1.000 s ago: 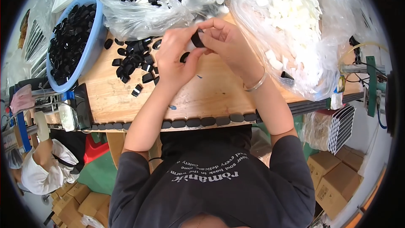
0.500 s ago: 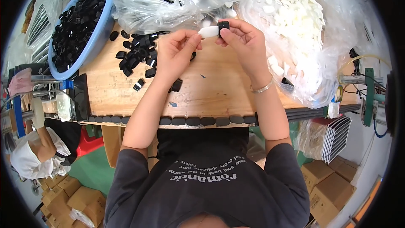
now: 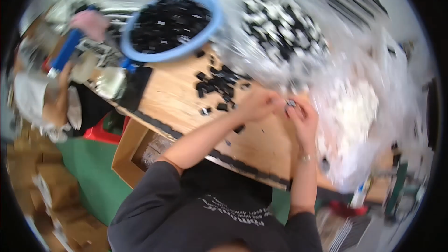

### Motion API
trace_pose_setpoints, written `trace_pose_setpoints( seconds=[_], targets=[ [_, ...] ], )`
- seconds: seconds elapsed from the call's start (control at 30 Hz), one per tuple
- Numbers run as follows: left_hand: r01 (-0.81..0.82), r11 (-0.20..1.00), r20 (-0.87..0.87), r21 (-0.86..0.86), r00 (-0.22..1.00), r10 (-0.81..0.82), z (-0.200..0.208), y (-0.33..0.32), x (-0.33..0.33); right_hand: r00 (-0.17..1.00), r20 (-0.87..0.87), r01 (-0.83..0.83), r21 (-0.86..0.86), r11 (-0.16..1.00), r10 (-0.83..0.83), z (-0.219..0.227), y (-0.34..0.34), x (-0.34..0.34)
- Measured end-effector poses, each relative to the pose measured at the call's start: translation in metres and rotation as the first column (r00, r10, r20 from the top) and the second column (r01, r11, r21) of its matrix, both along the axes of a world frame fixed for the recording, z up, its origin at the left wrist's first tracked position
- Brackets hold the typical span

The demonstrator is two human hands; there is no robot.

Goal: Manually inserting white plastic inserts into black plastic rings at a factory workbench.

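Ring (image 3: 290, 103), small and black, clamped between thumb and fingers of the right hand (image 3: 304, 119), above the right part of the table (image 3: 177, 88). Just beside it, fingertips of the left hand (image 3: 261, 106); no telling, through the blur, whether pinched on anything or merely near. Around the right wrist, a bracelet (image 3: 305, 158). Left of both hands, a scatter of loose black rings (image 3: 217, 84), with one black piece (image 3: 239, 129) nearer the front edge, just beside the left forearm. Toward the far left corner, a blue tub (image 3: 161, 57) full of black rings. Along the far edge, a clear bag (image 3: 238, 51) of mixed black and white pieces (image 3: 280, 23). Over the right end, another clear bag (image 3: 343, 175), heaped with white pieces (image 3: 352, 112). On the front edge, a row of dark pads (image 3: 158, 125). Beneath, an open cardboard box (image 3: 123, 158). Beyond the left end, a co-worker (image 3: 35, 95) in white, near a red stool (image 3: 100, 133).
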State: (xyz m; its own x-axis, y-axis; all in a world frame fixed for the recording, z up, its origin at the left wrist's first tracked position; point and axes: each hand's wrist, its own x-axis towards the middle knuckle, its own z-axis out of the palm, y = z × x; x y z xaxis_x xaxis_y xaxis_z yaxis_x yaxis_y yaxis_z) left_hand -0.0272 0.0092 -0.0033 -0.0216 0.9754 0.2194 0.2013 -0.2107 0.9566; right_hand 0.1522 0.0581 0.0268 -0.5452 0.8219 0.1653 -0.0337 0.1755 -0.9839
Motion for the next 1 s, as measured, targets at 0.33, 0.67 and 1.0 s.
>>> trace_pose_setpoints(
  seconds=[0.33, 0.67, 1.0],
  targets=[
    [0.112, 0.989, 0.173, 0.095, 0.977, -0.127, 0.001, 0.0, 0.002, 0.983, -0.181, 0.005, -0.091, 0.996, -0.021, -0.021, 0.014, 0.008],
    [0.264, 0.963, 0.095, 0.053, 0.959, -0.268, -0.031, 0.021, -0.003, 0.968, -0.252, -0.055, -0.23, 0.972, -0.005, -0.026, 0.026, 0.011],
    [0.45, 0.893, 0.176, 0.007, 0.878, -0.444, -0.024, 0.023, 0.013, 0.921, -0.389, -0.118, -0.337, 0.934, -0.024, -0.034, 0.024, 0.006]
  ],
)
